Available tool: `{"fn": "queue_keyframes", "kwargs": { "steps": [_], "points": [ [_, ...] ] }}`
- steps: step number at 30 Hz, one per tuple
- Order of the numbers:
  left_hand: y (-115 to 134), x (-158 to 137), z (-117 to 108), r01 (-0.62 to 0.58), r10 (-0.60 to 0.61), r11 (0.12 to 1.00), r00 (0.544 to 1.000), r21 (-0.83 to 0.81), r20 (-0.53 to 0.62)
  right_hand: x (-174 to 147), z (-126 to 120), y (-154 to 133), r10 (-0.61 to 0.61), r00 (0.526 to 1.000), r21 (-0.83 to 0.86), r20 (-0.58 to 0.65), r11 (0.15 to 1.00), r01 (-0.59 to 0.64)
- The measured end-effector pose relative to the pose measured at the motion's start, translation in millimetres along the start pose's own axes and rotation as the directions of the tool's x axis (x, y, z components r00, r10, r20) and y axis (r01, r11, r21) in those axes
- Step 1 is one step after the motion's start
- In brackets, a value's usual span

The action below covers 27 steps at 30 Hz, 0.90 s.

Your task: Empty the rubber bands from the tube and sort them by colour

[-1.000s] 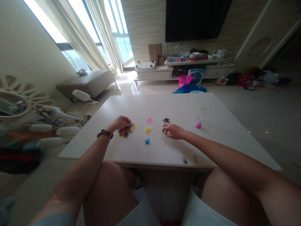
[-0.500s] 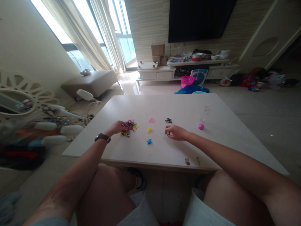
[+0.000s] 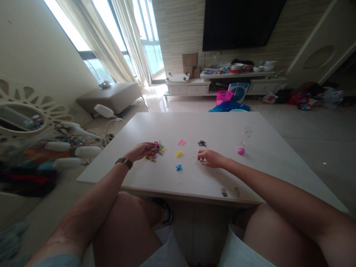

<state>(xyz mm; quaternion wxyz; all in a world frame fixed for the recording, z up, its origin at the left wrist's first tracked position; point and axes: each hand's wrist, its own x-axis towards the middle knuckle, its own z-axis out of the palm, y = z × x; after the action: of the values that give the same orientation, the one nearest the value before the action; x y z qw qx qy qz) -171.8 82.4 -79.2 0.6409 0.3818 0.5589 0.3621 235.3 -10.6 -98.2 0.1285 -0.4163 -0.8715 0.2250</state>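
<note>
My left hand (image 3: 141, 151), with a dark watch on its wrist, reaches into a pile of small multicoloured rubber bands (image 3: 160, 149). Its fingers are bent together over the near side of the pile. My right hand (image 3: 213, 159) is low over the white table (image 3: 155, 124), its fingers curled with the tips close together; whatever they hold is too small to make out. Just beyond it lies a small heap of black bands (image 3: 201, 143). Between my hands are small heaps of pink bands (image 3: 182, 142), yellow bands (image 3: 179, 154) and blue bands (image 3: 178, 168).
On the table's right are a pink round object (image 3: 240, 150) and a clear plastic piece (image 3: 247, 131). A small cartoon figure (image 3: 224, 192) and a pale small item (image 3: 237, 191) lie near the front edge. A pink basket (image 3: 224, 97) stands beyond the table.
The view has shifted slightly. Both hands stay at nearly the same spots. A small reddish thing at my right fingertips earlier no longer shows clearly.
</note>
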Motion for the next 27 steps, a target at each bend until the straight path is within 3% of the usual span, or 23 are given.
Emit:
{"fn": "queue_keyframes", "kwargs": {
  "steps": [7, 12, 15, 19, 23, 27],
  "points": [
    [2.7, -0.2, 26.0, -0.004, 0.002, 1.0, 0.999, 0.031, 0.045, 0.4, -3.2, -5.5, 0.007, 1.0, -0.035, 0.005, 0.999, -0.007],
    [-0.5, -3.1, 62.9, -0.039, 0.027, 0.998, 0.977, 0.055, 0.213, 1.2, -6.7, -10.6, 0.027, 0.998, -0.038, -0.056, 0.999, -0.03],
    [-2.6, -9.7, 91.5, -0.044, -0.004, 0.992, 0.925, 0.118, 0.38, 2.7, -8.6, -17.2, 0.03, 0.99, 0.038, -0.138, 0.999, -0.025],
    [-8.3, -20.5, 129.1, -0.03, -0.066, 0.987, 0.815, 0.156, 0.575, 5.6, -10.2, -28.7, 0.094, 0.964, 0.271, -0.25, 0.962, -0.024],
    [-16.7, -24.2, 158.2, -0.037, -0.09, 0.982, 0.765, 0.183, 0.638, 6.6, -11.4, -35.0, 0.094, 0.963, 0.432, -0.252, 0.901, 0.025],
    [-22.1, -22.6, 172.7, -0.038, -0.112, 0.976, 0.759, 0.215, 0.642, 5.1, -14.9, -33.1, 0.027, 0.968, 0.402, -0.249, 0.912, 0.078]
  ]
}}
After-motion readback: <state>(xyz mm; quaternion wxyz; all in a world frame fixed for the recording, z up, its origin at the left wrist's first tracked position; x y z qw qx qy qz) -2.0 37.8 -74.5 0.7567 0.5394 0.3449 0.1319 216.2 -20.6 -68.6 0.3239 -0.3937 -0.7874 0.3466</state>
